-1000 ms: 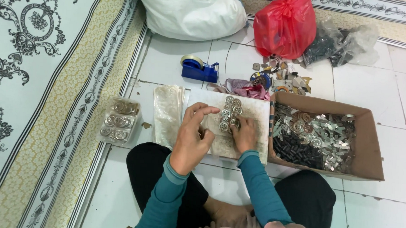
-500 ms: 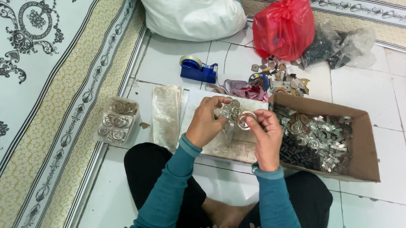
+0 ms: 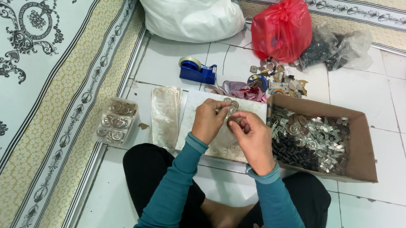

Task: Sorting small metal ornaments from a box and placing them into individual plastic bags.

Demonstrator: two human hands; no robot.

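Left hand: the left hand (image 3: 209, 120) is raised just above the white board (image 3: 198, 110), fingers curled together and pinched on a small cluster of silvery metal rings (image 3: 232, 108).
Right hand: the right hand (image 3: 254, 137) meets the left at the middle of the board; its fingers are bent together on the same cluster, though I cannot tell exactly which piece they clamp.
Rings: they sit between the two hands, over the upper part of the board, and are partly hidden by the fingertips.
Board: it lies flat on the tiled floor (image 3: 383, 98) in front of the person's crossed legs.
Box: a cardboard box (image 3: 364, 146) lies just right of the board, touching it, filled with silvery metal pieces and dark parts.
Left of board: a stack of clear plastic sleeves (image 3: 165, 115), then a clear packet of rings (image 3: 115, 121) beside the patterned carpet (image 3: 38, 77).
Farther back: a blue tape dispenser (image 3: 196, 71), a scatter of small metal parts (image 3: 276, 80), a red plastic bag (image 3: 282, 29), a white sack (image 3: 190, 14) and clear bags of dark parts (image 3: 335, 49).
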